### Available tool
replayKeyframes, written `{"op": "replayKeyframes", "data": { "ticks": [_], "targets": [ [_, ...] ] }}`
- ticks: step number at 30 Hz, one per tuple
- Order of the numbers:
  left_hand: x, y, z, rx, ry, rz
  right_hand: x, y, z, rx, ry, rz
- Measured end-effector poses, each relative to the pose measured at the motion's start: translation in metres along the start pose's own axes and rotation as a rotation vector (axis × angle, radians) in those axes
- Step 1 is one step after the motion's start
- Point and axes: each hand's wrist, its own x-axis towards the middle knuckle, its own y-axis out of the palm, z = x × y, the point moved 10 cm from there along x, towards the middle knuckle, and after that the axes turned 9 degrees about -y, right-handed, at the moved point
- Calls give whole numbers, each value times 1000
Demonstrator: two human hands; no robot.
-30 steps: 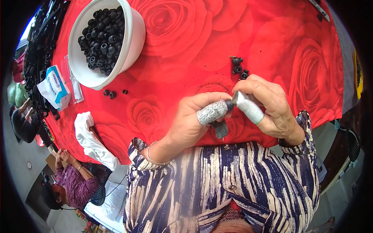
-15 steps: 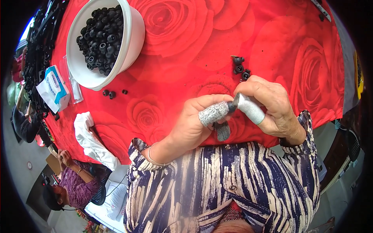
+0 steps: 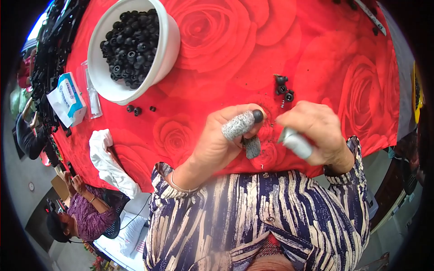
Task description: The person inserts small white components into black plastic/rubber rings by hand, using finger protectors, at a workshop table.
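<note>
My left hand [image 3: 216, 135] pinches a small round black rubber-like part [image 3: 258, 116] between a thumb and finger wrapped in speckled grey finger covers. To its right, my right hand [image 3: 316, 128] is closed, with a pale grey wrap on the thumb. A thin blade [image 3: 282, 135] shows at the thumb's tip, blurred by motion. The two hands are apart. Just beyond them lie several similar black parts [image 3: 281, 89] on the red rose-print cloth [image 3: 217, 86], with dark crumbs around.
A white bowl [image 3: 171, 49] full of black parts stands at the far left, with a few loose parts [image 3: 137, 110] near it. A blue-white box [image 3: 68, 99], a clear plastic case [image 3: 94, 101] and a white cloth [image 3: 106, 162] lie left. A co-worker [image 3: 90, 212] sits at lower left.
My right hand has drawn away from the black part, to the right and slightly down. My left hand has turned, so the part's rounded black top shows. The view has shifted slightly.
</note>
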Motion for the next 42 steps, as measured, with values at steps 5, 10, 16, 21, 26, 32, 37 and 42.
{"op": "replayKeyframes", "data": {
  "ticks": [5, 10, 16, 21, 26, 32, 37, 42],
  "targets": [
    [-5, 4, 5, 43, 45, -9, -1, -7, -17, -98, 138, -74],
    [-2, 7, 10, 26, 26, 30, -1, -3, -18, -66, 186, -27],
    [1, 6, 11, 36, 22, 28, -5, 2, -20, -29, 148, -33],
    [-1, 5, 12, 45, 15, 7, -5, 4, -20, 12, 190, -10],
    [-1, 4, 15, 31, -3, 12, -4, 3, -19, 1, 155, -7],
    [-1, 7, 19, -27, -38, 9, -3, 2, -18, -22, 110, 4],
    [-2, 5, 24, -76, -70, 1, 2, 5, -6, -79, -56, 43],
    [3, 1, 6, -47, -34, -35, 3, -3, -2, -34, -90, 12]
  ]
}}
